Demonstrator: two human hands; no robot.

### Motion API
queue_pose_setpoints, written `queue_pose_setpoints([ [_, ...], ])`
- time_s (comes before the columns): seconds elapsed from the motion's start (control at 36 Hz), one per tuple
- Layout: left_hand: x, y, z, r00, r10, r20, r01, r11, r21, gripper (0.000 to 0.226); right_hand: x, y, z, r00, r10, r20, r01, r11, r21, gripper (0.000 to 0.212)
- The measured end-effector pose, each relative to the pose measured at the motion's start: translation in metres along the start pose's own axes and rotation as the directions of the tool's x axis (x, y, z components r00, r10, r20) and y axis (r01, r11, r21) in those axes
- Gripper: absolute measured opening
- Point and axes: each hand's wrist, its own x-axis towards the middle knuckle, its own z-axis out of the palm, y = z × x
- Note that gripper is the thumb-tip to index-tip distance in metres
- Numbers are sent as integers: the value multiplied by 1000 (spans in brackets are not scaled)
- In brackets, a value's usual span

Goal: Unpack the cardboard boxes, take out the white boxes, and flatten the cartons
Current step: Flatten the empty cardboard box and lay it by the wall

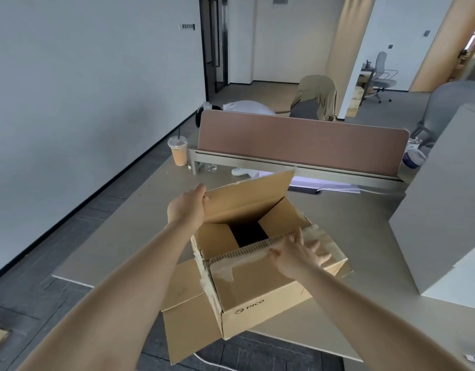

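Observation:
A brown cardboard carton [260,298] with a printed logo stands at the near edge of the desk [124,236], its top open and its inside dark. My left hand [188,207] grips the left end of the raised far flap [247,199]. My right hand [297,254] holds the torn near flap at the carton's right side, fingers spread over its top. A flat piece of cardboard [188,317] lies under the carton and hangs over the desk edge. A large white box [450,223] stands on the desk at the right.
A brown divider panel [300,143] runs across the back of the desk. An iced drink cup [178,151] and a small glass [211,167] stand near its left end. A person leans behind the panel. Office chairs stand beyond.

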Motion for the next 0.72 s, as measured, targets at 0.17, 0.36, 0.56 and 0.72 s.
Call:
queue_pose_setpoints([
  [0.17,4,-8,-7,994,-106,-38,106,994,5,20,-7,-13,-5,998,54,-28,-53,998,42,76],
  [0.36,-7,0,-9,986,-165,-3,164,983,-80,23,-11,-32,3,991,123,48,-130,976,174,88],
  [0.56,-34,11,3,980,-198,27,199,958,-207,21,-25,-33,10,984,168,56,-173,978,113,106],
  [0.72,-43,15,0,985,-171,21,172,984,-39,21,-35,-17,13,969,232,87,-243,958,152,106],
])
